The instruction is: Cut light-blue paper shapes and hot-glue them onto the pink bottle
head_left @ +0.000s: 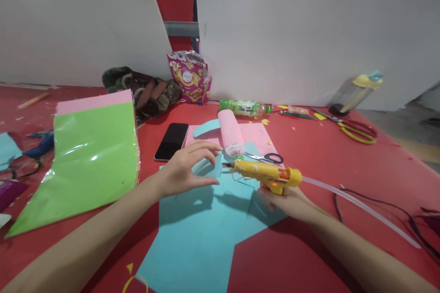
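Observation:
My right hand [283, 201] grips a yellow hot glue gun [257, 170], its nozzle pointing left and a clear glue stick [360, 213] trailing from its back. My left hand [190, 165] is curved, with a curled light blue paper piece [217, 168] spanning between fingertips and thumb, close to the nozzle. Just beyond lies a bottle wrapped in pink paper [231, 132], cap toward me, with a light blue paper flap [206, 127] at its left side. Light blue sheets [195, 233] lie under both hands. Black-handled scissors [271, 158] rest right of the bottle.
A phone [172, 141] and a green sheet pack [94, 155] lie left. Behind stand a snack bag [190, 77] and a camouflage-patterned item [151, 94]; a green-labelled bottle [244, 107] lies there. Right are large scissors [357, 132], a clear tumbler [355, 94] and a black cord [381, 203].

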The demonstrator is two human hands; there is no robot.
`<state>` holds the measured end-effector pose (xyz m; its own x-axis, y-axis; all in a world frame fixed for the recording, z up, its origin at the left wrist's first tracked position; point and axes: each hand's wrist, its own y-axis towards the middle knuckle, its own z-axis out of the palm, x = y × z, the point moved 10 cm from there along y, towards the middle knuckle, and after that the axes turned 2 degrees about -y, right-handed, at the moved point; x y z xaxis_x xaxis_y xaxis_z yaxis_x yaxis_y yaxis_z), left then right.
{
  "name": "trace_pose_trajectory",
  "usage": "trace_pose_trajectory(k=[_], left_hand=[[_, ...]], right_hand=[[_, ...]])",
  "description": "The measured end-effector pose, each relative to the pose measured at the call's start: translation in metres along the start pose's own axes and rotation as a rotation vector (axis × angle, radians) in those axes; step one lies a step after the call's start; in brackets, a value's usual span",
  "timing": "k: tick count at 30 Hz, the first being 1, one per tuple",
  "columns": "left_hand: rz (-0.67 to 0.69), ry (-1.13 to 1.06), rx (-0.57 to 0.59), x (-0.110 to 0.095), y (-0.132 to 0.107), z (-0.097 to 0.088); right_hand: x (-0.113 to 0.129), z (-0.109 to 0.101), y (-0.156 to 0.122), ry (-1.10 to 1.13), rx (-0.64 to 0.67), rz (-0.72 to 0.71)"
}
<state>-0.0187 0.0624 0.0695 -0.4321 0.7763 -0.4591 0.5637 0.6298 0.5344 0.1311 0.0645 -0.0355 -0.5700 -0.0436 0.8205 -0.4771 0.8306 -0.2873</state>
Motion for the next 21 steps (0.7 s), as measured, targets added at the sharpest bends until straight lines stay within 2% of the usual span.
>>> trace_pose_trajectory(k=[21], left_hand=[[0.032, 0.029, 0.040, -0.0051, -0.0003, 0.0040]], right_hand=[[0.0013, -0.0054, 0.0003, 0.017, -0.039, 0.002]])
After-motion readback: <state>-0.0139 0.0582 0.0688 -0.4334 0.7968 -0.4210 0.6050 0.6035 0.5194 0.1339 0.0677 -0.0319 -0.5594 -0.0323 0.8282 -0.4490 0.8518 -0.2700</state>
